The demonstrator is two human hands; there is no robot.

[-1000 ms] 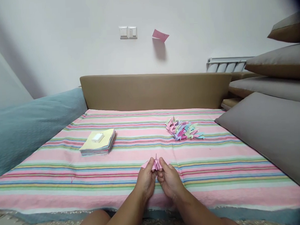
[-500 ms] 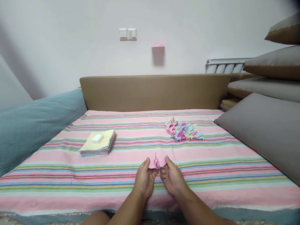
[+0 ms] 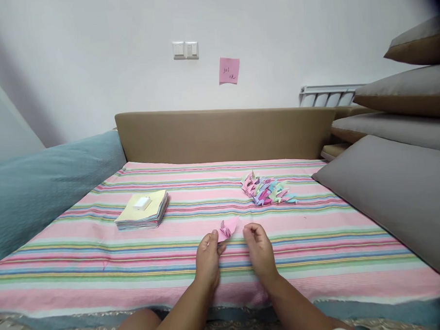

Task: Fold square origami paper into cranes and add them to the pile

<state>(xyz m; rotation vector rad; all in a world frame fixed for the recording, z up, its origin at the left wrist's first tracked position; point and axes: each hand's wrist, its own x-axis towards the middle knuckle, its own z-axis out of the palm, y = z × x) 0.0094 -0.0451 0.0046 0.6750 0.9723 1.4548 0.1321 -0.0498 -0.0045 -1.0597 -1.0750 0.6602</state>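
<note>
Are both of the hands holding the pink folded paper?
No, only the left hand holds the pink folded paper; a visible gap separates it from the right hand.

One head-worn camera looks forward and down past the nearby hands (image 3: pixel 207 258) toward the wall (image 3: pixel 129 81).

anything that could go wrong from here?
1. The pink folded paper is pinched at one side by the left hand alone, with the right hand apparently clear of it; it could slip or crease.
2. The white block lies atop the paper stack; a bump might slide it off.
</note>
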